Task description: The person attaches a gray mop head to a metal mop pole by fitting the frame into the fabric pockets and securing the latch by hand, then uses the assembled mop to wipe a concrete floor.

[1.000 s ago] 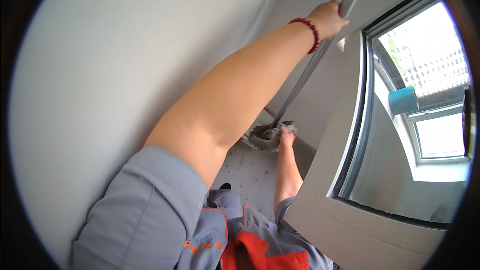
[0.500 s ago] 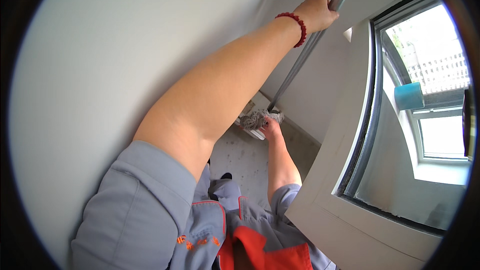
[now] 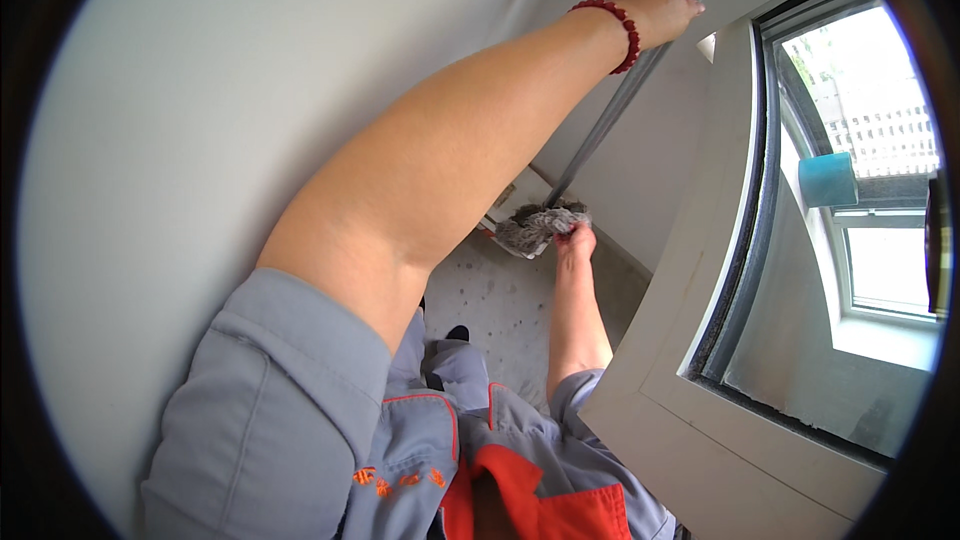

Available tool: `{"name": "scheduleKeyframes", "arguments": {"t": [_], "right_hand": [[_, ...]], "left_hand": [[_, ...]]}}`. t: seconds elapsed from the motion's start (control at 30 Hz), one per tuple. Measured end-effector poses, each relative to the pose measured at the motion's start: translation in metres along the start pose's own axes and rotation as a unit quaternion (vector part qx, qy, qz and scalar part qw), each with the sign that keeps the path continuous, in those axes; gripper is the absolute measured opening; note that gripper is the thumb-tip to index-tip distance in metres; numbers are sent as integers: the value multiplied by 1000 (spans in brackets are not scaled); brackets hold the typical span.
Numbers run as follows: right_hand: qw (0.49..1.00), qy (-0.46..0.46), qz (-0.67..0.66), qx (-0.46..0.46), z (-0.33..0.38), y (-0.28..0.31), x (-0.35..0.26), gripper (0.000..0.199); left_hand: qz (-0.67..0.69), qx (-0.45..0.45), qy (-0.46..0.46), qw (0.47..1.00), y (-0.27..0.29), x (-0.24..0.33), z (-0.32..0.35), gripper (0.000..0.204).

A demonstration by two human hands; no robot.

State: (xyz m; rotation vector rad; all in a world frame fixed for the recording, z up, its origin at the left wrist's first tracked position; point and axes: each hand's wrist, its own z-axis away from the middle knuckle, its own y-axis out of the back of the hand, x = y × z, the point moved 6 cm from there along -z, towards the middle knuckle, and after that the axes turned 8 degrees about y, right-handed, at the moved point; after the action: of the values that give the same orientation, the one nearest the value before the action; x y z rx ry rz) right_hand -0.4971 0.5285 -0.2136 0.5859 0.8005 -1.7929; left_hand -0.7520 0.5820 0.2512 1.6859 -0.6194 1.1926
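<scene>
My left hand (image 3: 655, 5), with a red bead bracelet at the wrist, is wrapped round the upper part of a grey metal mop handle (image 3: 612, 120). The handle slants down to a grey string mop head (image 3: 530, 230). Down there my right hand (image 3: 576, 240) has its fingers closed on the mop's strands at their right side. Under the mop head is a white box-like thing (image 3: 528, 186), partly covered, whose kind I cannot make out. My left forearm passes over part of that area.
A pale wall (image 3: 200, 140) runs close along my left arm. On the right stands a white-framed door or window panel (image 3: 640, 410) with dark-edged glass, and a blue cylinder (image 3: 828, 180) shows through or on the glass. The spotted grey floor (image 3: 490, 310) lies below, by my feet.
My left hand has shifted slightly up and right with the handle. My right hand has moved a little right, and the strands look more bunched up.
</scene>
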Motion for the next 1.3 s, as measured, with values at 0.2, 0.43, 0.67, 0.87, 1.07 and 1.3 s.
{"name": "scheduleKeyframes", "arguments": {"t": [0.2, 0.43, 0.67, 0.87, 1.07, 1.3], "right_hand": [[993, 51, 93, -48, -11, -18, -31, 16], [990, 46, 135, -5, 15, 0, -50, 28], [972, 48, 223, -49, 62, 38, -47, 19], [991, -20, 134, 14, 75, 71, -45, 14], [983, -77, 155, 54, 103, 97, -56, 20], [948, -7, 310, -70, 138, 54, -133, 21]], "left_hand": [[-3, -4, -4, 1000, -1, 1, -21, 32], [-11, -20, 14, 1000, 20, 10, -36, 32], [-38, -26, 36, 998, 45, 33, -40, 31], [-61, -44, 33, 997, 12, 24, -22, 31], [-23, -57, 41, 997, -28, 12, 3, 31], [-30, -66, 2, 997, -16, 73, 23, 33]]}}
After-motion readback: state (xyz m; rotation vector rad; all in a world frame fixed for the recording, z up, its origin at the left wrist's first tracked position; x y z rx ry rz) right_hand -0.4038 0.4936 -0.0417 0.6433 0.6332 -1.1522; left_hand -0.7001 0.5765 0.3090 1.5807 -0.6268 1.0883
